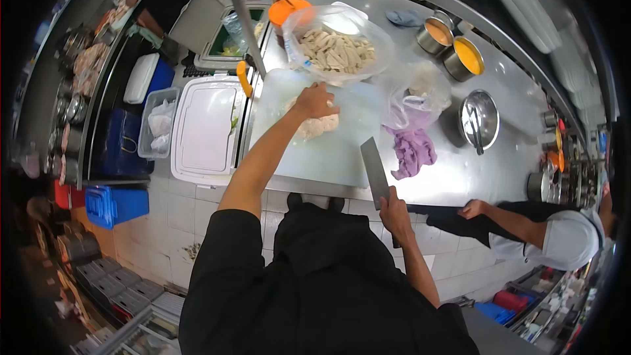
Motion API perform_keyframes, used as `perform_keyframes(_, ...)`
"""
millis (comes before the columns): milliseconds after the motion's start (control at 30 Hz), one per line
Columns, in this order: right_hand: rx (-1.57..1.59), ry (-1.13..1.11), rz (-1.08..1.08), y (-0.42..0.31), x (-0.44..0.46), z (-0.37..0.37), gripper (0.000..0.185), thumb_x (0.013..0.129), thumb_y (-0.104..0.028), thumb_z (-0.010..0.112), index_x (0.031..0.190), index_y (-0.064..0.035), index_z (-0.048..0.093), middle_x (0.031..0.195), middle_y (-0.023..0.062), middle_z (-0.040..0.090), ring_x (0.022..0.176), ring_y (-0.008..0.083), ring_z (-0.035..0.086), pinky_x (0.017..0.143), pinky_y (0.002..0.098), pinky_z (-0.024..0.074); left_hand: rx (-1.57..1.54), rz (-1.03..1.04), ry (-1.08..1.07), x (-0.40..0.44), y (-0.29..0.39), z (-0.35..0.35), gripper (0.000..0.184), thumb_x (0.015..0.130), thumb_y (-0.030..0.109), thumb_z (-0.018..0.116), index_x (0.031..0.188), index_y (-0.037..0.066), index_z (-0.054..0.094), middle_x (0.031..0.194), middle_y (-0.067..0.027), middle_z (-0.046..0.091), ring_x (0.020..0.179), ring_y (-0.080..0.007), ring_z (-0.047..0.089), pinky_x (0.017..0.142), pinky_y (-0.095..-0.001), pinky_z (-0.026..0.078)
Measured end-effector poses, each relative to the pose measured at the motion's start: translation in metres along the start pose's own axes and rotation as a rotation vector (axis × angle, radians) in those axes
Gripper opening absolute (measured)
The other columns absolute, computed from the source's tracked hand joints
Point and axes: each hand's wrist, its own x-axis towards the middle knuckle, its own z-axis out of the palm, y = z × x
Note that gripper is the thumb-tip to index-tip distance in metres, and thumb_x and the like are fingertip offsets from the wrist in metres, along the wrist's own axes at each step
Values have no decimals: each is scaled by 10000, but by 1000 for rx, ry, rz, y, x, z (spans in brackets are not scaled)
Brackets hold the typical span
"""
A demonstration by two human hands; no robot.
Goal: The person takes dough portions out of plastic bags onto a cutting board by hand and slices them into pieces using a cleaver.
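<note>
My left hand [315, 100] is over the white cutting board [289, 158], its bent fingers on a lump of pale raw meat [317, 127] and partly covering it. My right hand [396, 213] grips the handle of a cleaver [374, 169]. The broad blade points away from me at the board's right edge, apart from the meat. Beyond the board, an open clear plastic bag [380, 31] holds many pale strips [335, 51], apparently cut meat.
Right of the board lie a purple cloth [413, 151], another plastic bag [417, 95] and a metal bowl [479, 118] with utensils. Two pots [465, 59] [435, 34] hold orange and yellow liquid. A white-lidded bin [205, 125] stands left. Another person [559, 240] is at right.
</note>
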Motion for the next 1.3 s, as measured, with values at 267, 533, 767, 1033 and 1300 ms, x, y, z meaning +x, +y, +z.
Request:
perform_keyframes(267, 56, 27, 4, 16, 11, 14, 322, 936, -115, 533, 1181, 21, 375, 674, 328, 581, 662, 552, 553, 604, 619, 407, 77, -305, -95, 20, 8, -4, 361, 830, 406, 577, 896, 98, 752, 963, -186, 697, 955, -388, 656, 828, -469, 534)
perform_keyframes(533, 96, 41, -99, 28, 20, 18, 250, 932, -86, 523, 1080, 26, 355, 644, 331, 576, 638, 538, 573, 583, 615, 448, -252, -632, -4, 26, 21, -36, 382, 839, 444, 677, 860, 67, 736, 899, -208, 704, 898, -401, 671, 814, -470, 528)
perform_keyframes(767, 54, 26, -126, 29, 42, 13, 265, 934, -99, 525, 1090, 29, 353, 648, 328, 579, 644, 533, 578, 577, 613, 445, -474, -494, 137, 24, 40, -32, 385, 822, 463, 700, 857, 82, 741, 859, -172, 715, 879, -346, 687, 815, -436, 528)
perform_keyframes(1033, 81, 28, -159, 36, 60, 19, 274, 928, -110, 514, 1111, 19, 356, 667, 328, 590, 659, 544, 577, 597, 629, 441, -180, -45, 17, 28, 38, -22, 337, 898, 350, 622, 787, 41, 699, 847, -173, 706, 839, -341, 677, 801, -441, 514)
perform_keyframes(1300, 119, 28, -149, 39, 69, 14, 290, 918, -116, 529, 1114, 22, 366, 685, 339, 594, 672, 545, 584, 620, 626, 456, -262, -203, 103, 19, 69, -42, 192, 791, 113, 614, 642, 10, 550, 627, -208, 568, 608, -382, 566, 632, -458, 463)
